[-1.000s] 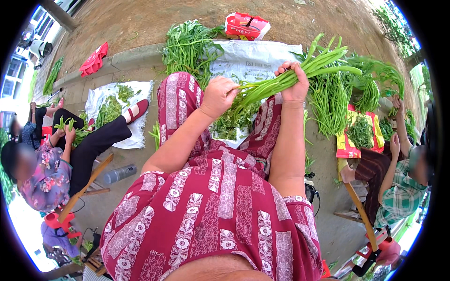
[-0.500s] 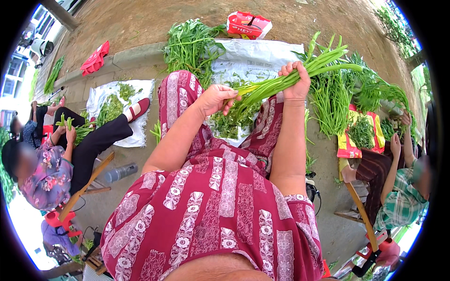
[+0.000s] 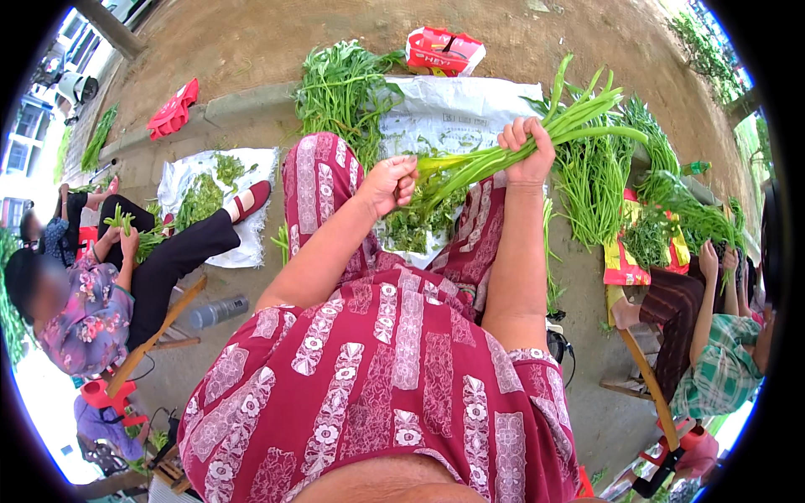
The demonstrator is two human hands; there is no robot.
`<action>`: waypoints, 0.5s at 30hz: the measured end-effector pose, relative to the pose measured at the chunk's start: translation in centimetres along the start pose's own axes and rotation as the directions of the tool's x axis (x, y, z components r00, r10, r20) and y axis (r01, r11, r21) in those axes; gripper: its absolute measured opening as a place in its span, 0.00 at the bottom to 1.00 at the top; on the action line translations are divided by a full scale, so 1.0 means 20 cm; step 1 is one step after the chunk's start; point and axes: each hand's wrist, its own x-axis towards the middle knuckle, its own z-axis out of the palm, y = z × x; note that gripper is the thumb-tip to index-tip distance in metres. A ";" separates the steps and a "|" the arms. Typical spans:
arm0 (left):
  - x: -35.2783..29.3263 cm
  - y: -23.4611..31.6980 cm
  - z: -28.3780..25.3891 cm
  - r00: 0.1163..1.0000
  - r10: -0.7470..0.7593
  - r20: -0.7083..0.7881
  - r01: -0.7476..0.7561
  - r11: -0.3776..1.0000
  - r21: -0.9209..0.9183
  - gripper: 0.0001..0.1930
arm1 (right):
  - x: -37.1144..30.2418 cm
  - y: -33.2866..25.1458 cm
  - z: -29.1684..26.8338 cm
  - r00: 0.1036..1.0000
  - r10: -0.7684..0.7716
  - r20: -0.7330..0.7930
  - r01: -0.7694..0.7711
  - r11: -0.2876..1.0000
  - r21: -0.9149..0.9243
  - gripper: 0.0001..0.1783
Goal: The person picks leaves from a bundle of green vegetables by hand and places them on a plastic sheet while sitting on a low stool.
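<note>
- Work is standing partway, we are judging: loose scraps [image 3: 411, 235] are already lying on the middle sheet [image 3: 461, 96], below the bunch.
- Untouched greens are lying about as well: the leafy pile [image 3: 335, 101] is resting at that sheet's left and the stem pile [image 3: 591, 189] at its right, neither being in our hands.
- Our right hand [image 3: 528, 151] is wrapping its fingers firmly round one bunch [image 3: 583, 119], holding it aslant above the sheet, one end pointing up to the right.
- Our left hand [image 3: 392, 183] is curling its fingers nearly closed at the other end, seemingly pinching one yellow leaf [image 3: 440, 162]; the exact contact is looking too small to confirm.
- We are judging this bunch unfinished, since both hands are working on it.
- We are counting two white sheets, the middle one and the left sheet [image 3: 262, 161], both bearing scraps too mixed to number.
- We are counting one leafy pile; at right, stems are overlapping other greens, so we are not managing a sure count.
- We are also seeing one bottle [image 3: 220, 312], one red bag [image 3: 444, 52] beyond the middle sheet and one red-and-yellow bag [image 3: 625, 270] near the stem pile.
</note>
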 end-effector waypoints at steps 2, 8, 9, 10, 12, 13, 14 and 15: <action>0.02 -0.01 -0.02 0.999 -0.008 -0.044 0.003 0.994 -0.109 0.11 | -0.02 0.01 0.00 1.000 0.001 -0.005 -0.001 1.000 -0.006 0.12; 0.04 -0.02 -0.08 0.953 0.051 -0.298 -0.083 0.992 -0.095 0.11 | -0.02 -0.03 -0.02 0.998 -0.045 0.037 0.041 0.995 0.091 0.10; 0.03 -0.03 -0.07 0.935 0.146 -0.324 -0.164 0.986 -0.027 0.08 | -0.02 -0.03 -0.03 0.998 -0.046 0.044 0.041 0.994 0.101 0.10; 0.03 -0.02 -0.07 0.908 0.239 -0.344 -0.227 0.971 0.075 0.07 | -0.03 -0.03 -0.03 0.997 -0.039 0.062 0.032 0.993 0.115 0.10; 0.02 0.03 -0.04 0.838 0.419 -0.349 -0.334 0.900 0.280 0.06 | -0.02 -0.04 -0.03 0.995 -0.030 0.098 0.017 0.990 0.140 0.10; 0.01 0.04 -0.02 0.815 0.465 -0.347 -0.358 0.874 0.330 0.05 | -0.02 -0.04 -0.03 0.995 -0.029 0.097 0.016 0.991 0.130 0.10; 0.01 0.04 -0.02 0.769 0.573 -0.283 -0.432 0.792 0.431 0.06 | -0.03 -0.04 -0.02 0.995 -0.020 0.097 0.008 0.992 0.123 0.10; 0.03 0.03 -0.03 0.714 0.669 -0.207 -0.498 0.693 0.521 0.06 | -0.03 -0.04 -0.02 0.995 -0.012 0.097 0.000 0.993 0.116 0.10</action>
